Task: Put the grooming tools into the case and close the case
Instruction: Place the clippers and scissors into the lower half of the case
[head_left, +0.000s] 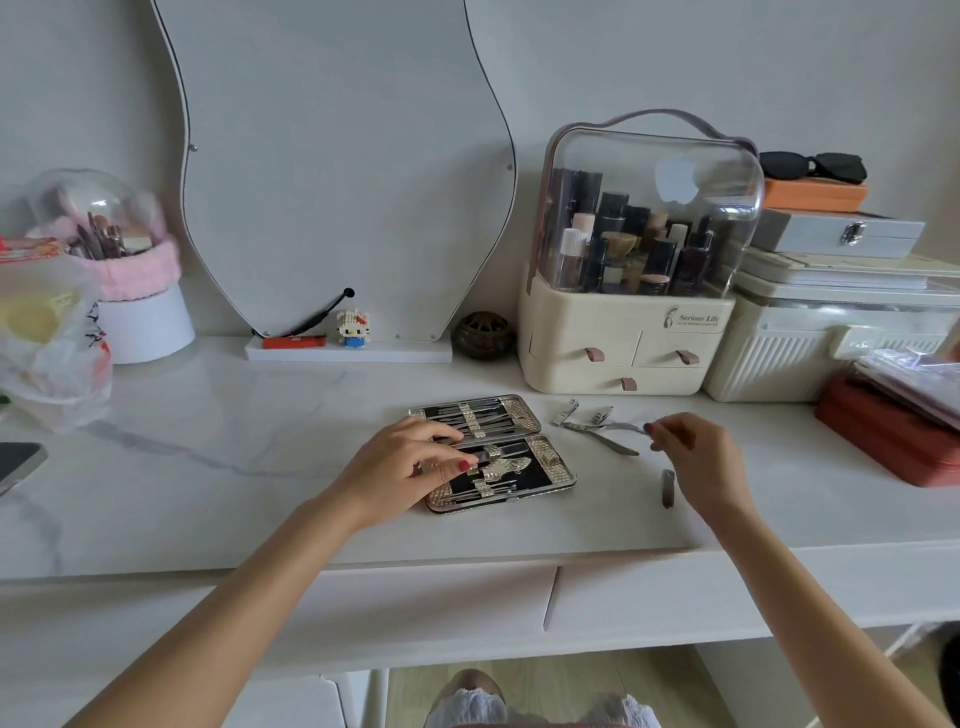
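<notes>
The left hand (402, 462) lies on the open case (493, 452) at the centre of the table (208, 467), thumb and curled fingers pinching a metal tool (483, 456) over the near half. It should keep that tool flat and slide it under its strap while the palm steadies the case. At 3 o'clock of the case, the right hand (696, 457) pinches a thin blade (621, 427) by its end; lifting it clear of the long file (602, 439) beneath avoids dragging that along. 2 small clippers (565, 412) lie at 1 o'clock of the case, and 1 dark tool (668, 487) at 4 o'clock. The case cannot be closed yet.
</notes>
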